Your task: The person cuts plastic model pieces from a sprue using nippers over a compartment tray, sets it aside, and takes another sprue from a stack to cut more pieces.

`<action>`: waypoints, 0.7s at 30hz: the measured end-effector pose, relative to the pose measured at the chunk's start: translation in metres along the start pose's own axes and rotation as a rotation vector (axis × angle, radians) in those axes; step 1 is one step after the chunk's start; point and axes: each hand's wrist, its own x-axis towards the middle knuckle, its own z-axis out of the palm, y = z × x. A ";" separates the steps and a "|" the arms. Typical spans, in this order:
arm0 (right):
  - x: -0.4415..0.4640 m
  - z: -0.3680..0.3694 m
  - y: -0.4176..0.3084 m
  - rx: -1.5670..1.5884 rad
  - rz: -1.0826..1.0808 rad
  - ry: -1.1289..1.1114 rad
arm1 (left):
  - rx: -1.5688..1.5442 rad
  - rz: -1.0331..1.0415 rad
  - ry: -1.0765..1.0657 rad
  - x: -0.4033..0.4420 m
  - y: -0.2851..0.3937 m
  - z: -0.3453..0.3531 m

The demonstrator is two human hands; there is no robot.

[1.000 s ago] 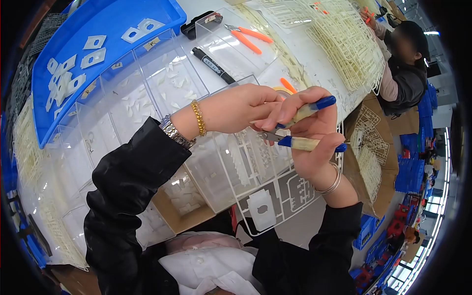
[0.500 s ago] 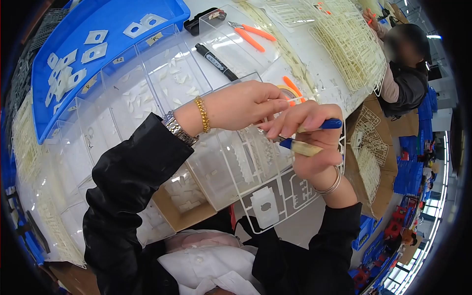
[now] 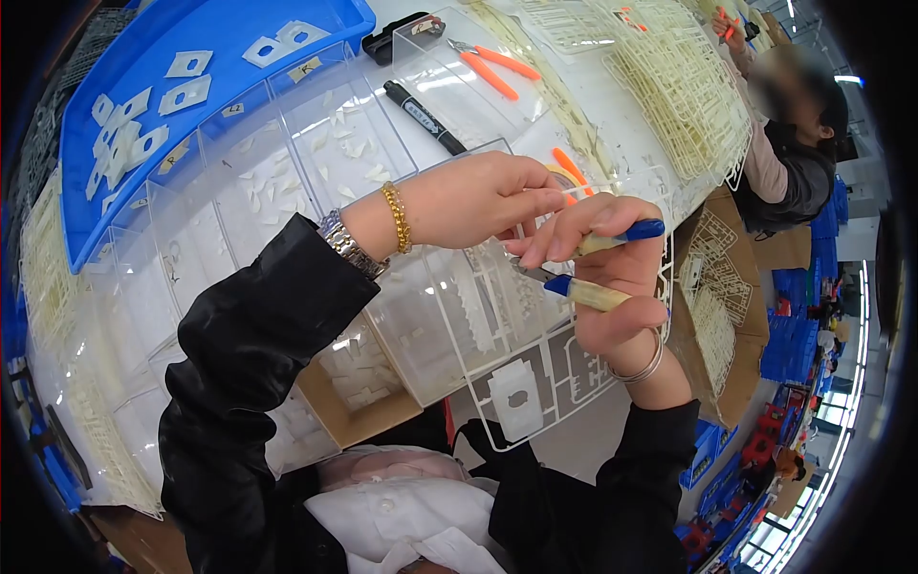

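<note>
My left hand (image 3: 478, 203), with a watch and gold bracelet on the wrist, pinches the white plastic sprue frame (image 3: 555, 383) near its upper part. That frame hangs below both hands and carries a flat white piece (image 3: 516, 400) with a hole at its lower end. My right hand (image 3: 612, 273) is wrapped round the cutters (image 3: 598, 294), whose pale handles have blue ends and stand apart. The cutters' jaws point toward my left fingertips, where fingers partly hide them. Under the frame lies a clear divided box (image 3: 430, 373).
A blue tray (image 3: 215, 91) holds white pieces at upper left. A black marker (image 3: 424, 118) and orange-handled cutters (image 3: 497, 72) lie beyond my hands. A cardboard box (image 3: 354, 416) stands near my body. Stacked sprues (image 3: 679, 96) and another person (image 3: 794, 143) are at right.
My right hand has turned and its cutter handles have come closer together, then parted slightly. The sprue frame has shifted slightly right. The other person's head and hand have moved.
</note>
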 end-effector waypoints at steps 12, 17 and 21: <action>-0.003 -0.006 0.008 0.007 -0.110 -0.062 | 0.046 -0.024 -0.008 0.000 0.002 -0.002; -0.004 -0.011 0.007 -0.021 -0.122 -0.072 | -0.052 -0.086 -0.014 -0.001 0.007 0.000; -0.004 0.003 -0.015 -0.074 0.067 0.086 | -0.069 -0.081 -0.016 -0.002 0.009 -0.001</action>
